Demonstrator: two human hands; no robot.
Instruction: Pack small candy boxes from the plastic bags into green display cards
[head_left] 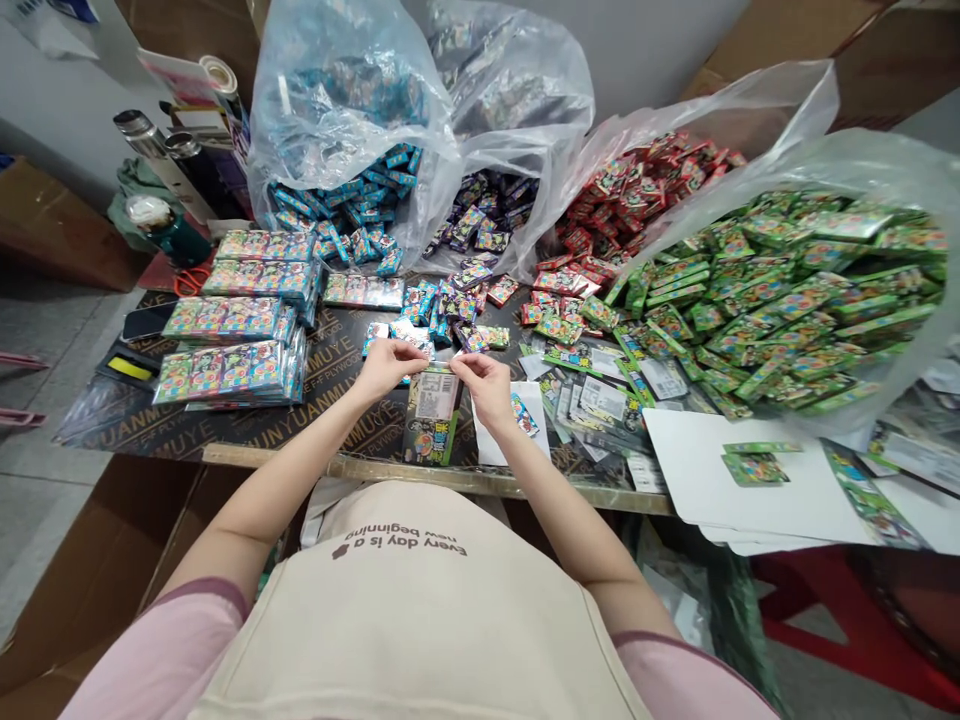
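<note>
Both my hands pinch the far edge of a printed plastic pouch (433,420), dark with green trim and a pale label panel, near the table's front edge. My left hand (394,367) closes on its left corner and my right hand (484,380) on its right corner. Just beyond my fingers lies a loose pile of small blue and purple packets (442,305). Beneath my right wrist is a white sheet (487,435) with a small blue packet (523,415) on it. Flat pouches (592,400) lie spread to the right.
Stacks of filled multi-packet pouches (225,370) stand at the left. Clear bags of blue (352,200), purple (480,210), red (637,190) and green packets (787,280) line the back and right. White boards (690,450) sit at the front right; bottles (172,235) are back left.
</note>
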